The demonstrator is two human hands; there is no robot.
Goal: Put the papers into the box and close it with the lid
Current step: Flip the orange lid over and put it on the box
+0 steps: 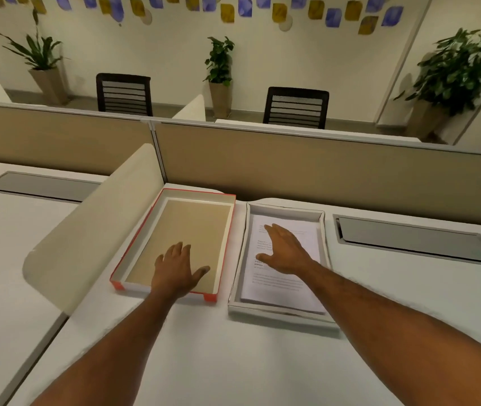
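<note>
Papers [284,276] lie stacked inside the white box [235,284], which sits on the bench [233,361] to the right of centre. Proceeding left to right:

1. Divider panel [87,230]: a rounded cream panel stands at the left edge of the work area, just beside the lid.
2. Lid [134,250]: a shallow tray with orange-red outer walls and a tan inner face rests open side up on the bench, just beside the box and apart from it.
3. Left hand [176,273]: held flat, palm down, over the near part of the lid interior. Fingers [175,250] are spread and grip nothing. Contact with the lid surface cannot be confirmed.
4. Right hand [284,250]: held flat, palm down, over the papers. Fingers are extended and grip nothing.

Task status, as judged from the layout: loading of the papers appears complete, with the stack lying inside the box walls. Closing is not yet done. Remaining steps: grasp the lid, invert it, align it over the box rim and seat it.
</note>
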